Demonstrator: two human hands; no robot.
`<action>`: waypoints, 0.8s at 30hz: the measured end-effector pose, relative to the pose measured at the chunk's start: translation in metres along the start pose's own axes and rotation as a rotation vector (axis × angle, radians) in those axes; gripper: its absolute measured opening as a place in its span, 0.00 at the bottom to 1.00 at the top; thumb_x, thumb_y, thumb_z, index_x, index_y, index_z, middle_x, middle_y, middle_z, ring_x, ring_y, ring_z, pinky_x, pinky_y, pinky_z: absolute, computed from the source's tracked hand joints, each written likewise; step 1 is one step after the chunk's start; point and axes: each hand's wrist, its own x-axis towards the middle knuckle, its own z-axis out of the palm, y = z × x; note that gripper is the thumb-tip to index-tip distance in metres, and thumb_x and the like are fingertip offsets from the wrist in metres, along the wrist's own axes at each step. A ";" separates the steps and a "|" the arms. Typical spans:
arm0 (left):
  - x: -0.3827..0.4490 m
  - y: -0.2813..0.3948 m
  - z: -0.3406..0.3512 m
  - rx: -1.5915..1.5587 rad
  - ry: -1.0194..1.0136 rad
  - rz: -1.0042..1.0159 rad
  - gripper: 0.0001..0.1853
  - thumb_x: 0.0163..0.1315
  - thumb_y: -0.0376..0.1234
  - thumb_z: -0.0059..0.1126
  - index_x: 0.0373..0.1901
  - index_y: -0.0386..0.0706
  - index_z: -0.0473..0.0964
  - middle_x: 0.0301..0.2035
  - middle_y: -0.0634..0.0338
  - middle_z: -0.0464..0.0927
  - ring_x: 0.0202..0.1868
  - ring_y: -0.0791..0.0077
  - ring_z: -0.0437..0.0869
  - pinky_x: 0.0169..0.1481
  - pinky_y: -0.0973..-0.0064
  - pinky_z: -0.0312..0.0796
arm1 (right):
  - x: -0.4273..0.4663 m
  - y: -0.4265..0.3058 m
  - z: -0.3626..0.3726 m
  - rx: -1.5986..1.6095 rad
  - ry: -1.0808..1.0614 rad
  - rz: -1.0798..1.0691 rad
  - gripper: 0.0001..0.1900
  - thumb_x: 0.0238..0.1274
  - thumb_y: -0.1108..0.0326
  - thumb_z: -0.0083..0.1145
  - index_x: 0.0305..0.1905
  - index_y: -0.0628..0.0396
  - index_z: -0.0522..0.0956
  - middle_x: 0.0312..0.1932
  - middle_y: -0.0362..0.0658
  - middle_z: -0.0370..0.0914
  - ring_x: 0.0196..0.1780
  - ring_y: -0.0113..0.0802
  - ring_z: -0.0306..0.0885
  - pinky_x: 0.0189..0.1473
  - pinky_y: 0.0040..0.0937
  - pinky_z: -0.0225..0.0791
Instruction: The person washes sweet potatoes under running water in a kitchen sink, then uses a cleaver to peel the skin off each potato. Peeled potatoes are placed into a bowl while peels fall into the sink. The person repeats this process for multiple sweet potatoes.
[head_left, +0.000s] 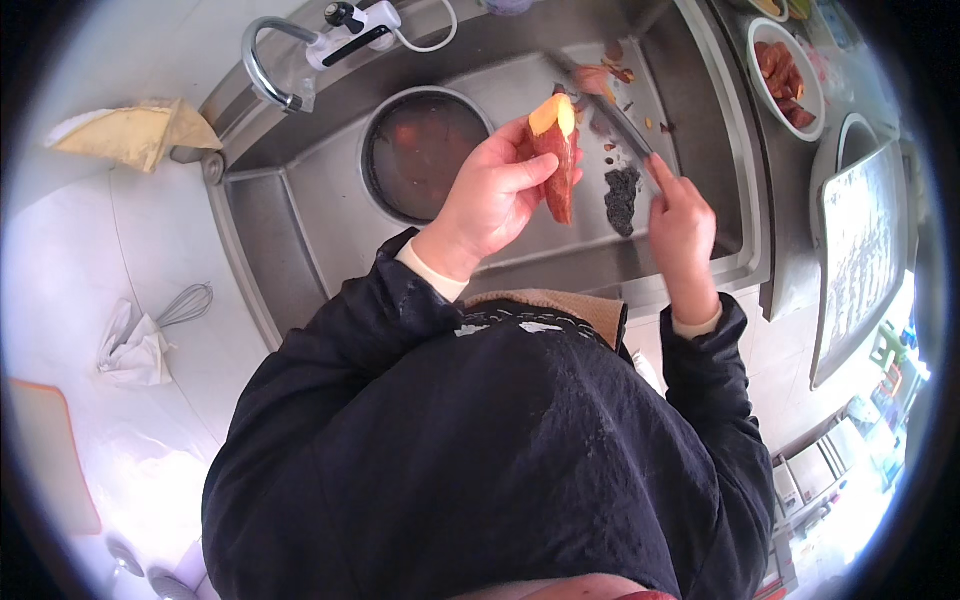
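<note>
My left hand (501, 187) holds a red-skinned sweet potato (556, 161) upright over the steel sink; its upper end is cut and shows yellow-orange flesh. In my right hand (681, 217) is a knife (621, 124), its blade blurred and reaching up and left past the cut end. The blade and the sweet potato look apart. Beneath the blade, peel scraps (616, 64) lie on the sink floor. A dark scouring pad (622, 201) sits between my hands, lower in the sink. Left of my left hand stands a round metal basin (420, 154) of murky water with reddish pieces in it.
A faucet (279, 60) arches over the sink's upper left. Right of the sink, a white bowl (786, 79) holds reddish pieces, and a metal tray (862, 255) rests below it. A cloth (142, 135), a whisk (186, 304) and a cutting board (52, 457) are at the left.
</note>
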 end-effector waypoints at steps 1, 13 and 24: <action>-0.004 0.004 0.017 -0.117 0.100 0.078 0.20 0.65 0.26 0.45 0.60 0.35 0.64 0.53 0.51 0.72 0.53 0.57 0.76 0.59 0.63 0.71 | 0.000 0.010 0.003 0.020 -0.037 0.096 0.26 0.47 0.81 0.56 0.54 0.46 0.80 0.22 0.45 0.70 0.24 0.39 0.73 0.29 0.37 0.70; -0.013 -0.009 -0.002 -0.432 0.019 0.080 0.22 0.69 0.45 0.42 0.58 0.44 0.67 0.51 0.55 0.75 0.54 0.59 0.76 0.53 0.56 0.72 | 0.000 -0.075 -0.037 0.149 0.061 -0.257 0.26 0.36 0.84 0.59 0.49 0.58 0.81 0.20 0.43 0.65 0.22 0.36 0.68 0.24 0.33 0.64; -0.006 0.001 -0.001 -0.282 -0.009 -0.039 0.19 0.70 0.37 0.45 0.58 0.37 0.66 0.51 0.53 0.74 0.49 0.64 0.78 0.54 0.64 0.73 | 0.003 0.018 0.005 -0.141 -0.208 0.208 0.20 0.54 0.74 0.53 0.53 0.48 0.79 0.31 0.49 0.79 0.32 0.44 0.79 0.34 0.37 0.72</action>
